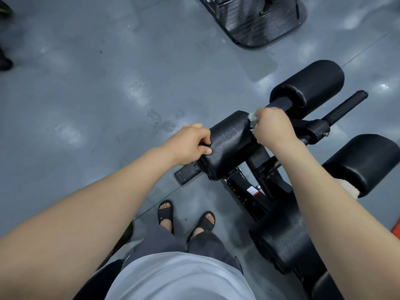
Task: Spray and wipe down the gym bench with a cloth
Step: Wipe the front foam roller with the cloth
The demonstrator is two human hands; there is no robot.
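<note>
At the left, the left hand (190, 144) curls its fingers round the left end of a black roller pad (229, 146), thumb lying on top, apparently steadying it. The pad's vinyl is speckled with fine droplets, so the spraying here looks done and wiping is the step in hand. At the pad's right end the cloth (252, 123) — pale and bunched — is pressed against the vinyl by the right hand (273, 127), whose fingers are closed round it. Further right are an upper roller pad (307, 83) and another pad (363, 161); the gym bench (281, 239) runs down toward the person. No spray bottle shows. The next move likely calls for drawing the cloth leftward with firm pressure — while the left hand keeps the roller from turning — then wiping where that hand grips.
</note>
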